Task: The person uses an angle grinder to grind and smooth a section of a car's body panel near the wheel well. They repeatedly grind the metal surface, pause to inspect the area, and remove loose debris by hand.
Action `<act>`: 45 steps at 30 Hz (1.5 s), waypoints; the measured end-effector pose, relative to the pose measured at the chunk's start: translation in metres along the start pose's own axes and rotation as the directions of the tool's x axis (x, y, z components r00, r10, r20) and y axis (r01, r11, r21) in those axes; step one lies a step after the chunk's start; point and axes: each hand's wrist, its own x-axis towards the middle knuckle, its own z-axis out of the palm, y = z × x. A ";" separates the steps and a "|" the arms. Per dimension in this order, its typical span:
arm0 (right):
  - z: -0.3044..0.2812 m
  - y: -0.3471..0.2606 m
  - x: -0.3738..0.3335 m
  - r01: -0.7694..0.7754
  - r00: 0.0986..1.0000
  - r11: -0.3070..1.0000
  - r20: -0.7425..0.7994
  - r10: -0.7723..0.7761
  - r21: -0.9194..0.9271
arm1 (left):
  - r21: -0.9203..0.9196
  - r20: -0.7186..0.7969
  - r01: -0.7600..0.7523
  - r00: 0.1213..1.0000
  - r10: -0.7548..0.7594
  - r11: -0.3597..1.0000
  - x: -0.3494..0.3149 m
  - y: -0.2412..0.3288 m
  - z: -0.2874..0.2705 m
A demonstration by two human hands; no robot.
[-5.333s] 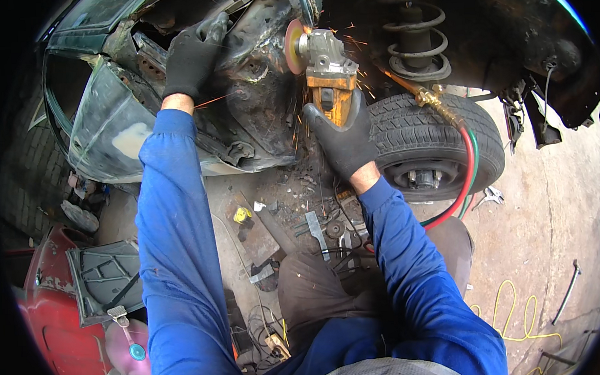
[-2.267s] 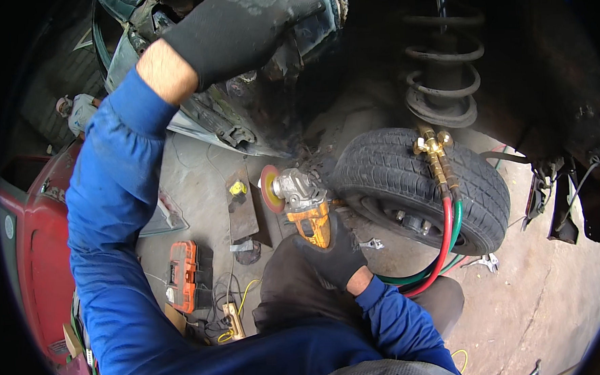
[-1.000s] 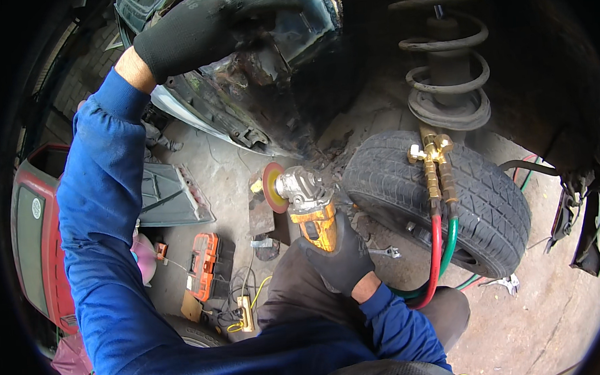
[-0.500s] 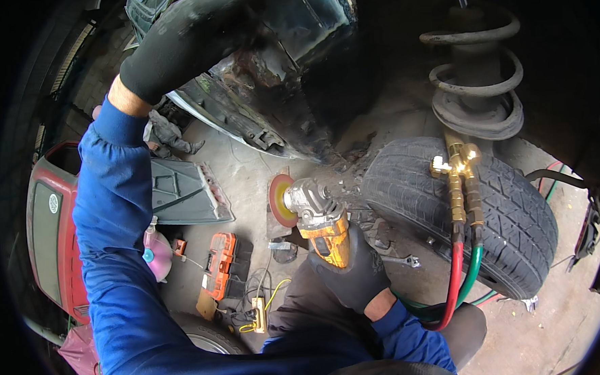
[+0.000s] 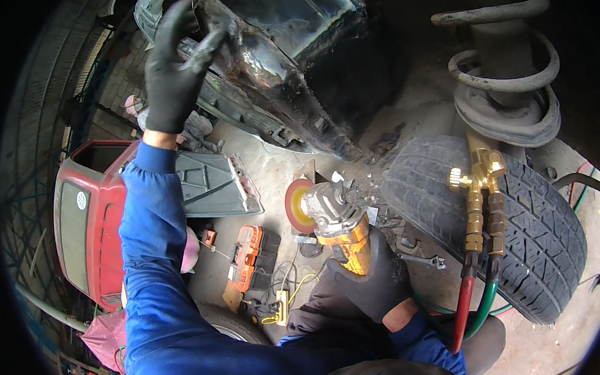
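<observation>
Tire (image 5: 547,235): black, treaded; reference.
Angle grinder (image 5: 332,216): left of tire, disc (image 5: 294,211) facing left.
Right hand (image 5: 379,278): black-gloved, wrapped around grinder's yellow body.
Left hand (image 5: 175,78): gloved, released, fingers spread; up and left of tire, near car body (image 5: 266,67); contact cannot be told.
Toolbox (image 5: 249,251): orange-black, well left of tire.

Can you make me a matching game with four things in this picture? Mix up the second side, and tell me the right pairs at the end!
Things:
1. toolbox
2. left hand
3. pair of hoses
4. angle grinder

Clues:
A. one is red, one is green
B. held in the right hand
C. orange and black, on the floor
D. raised, with its fingers spread

Right pairs: 1-C, 2-D, 3-A, 4-B
</observation>
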 end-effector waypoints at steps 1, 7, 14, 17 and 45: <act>-0.001 0.001 0.001 -0.008 1.000 1.000 -0.015 0.008 0.007 | -0.041 0.098 0.108 0.990 -0.103 0.993 -0.003 -0.003 0.005; -0.003 0.005 0.005 0.038 0.999 0.999 -0.030 -0.038 -0.017 | 0.082 0.118 0.325 0.935 -0.333 0.942 -0.008 0.002 0.003; 0.000 0.008 0.008 0.128 0.990 0.992 -0.053 -0.129 -0.023 | 0.005 0.136 0.309 0.942 -0.307 0.951 -0.006 0.006 0.002; 0.001 0.007 0.008 0.075 0.997 0.997 -0.019 -0.075 -0.014 | 0.094 0.170 0.252 0.949 -0.265 0.963 -0.003 0.005 -0.001; -0.012 0.011 0.015 -0.032 0.999 0.998 0.024 0.031 0.062 | -0.022 0.097 0.453 0.888 -0.449 0.891 0.001 0.026 0.015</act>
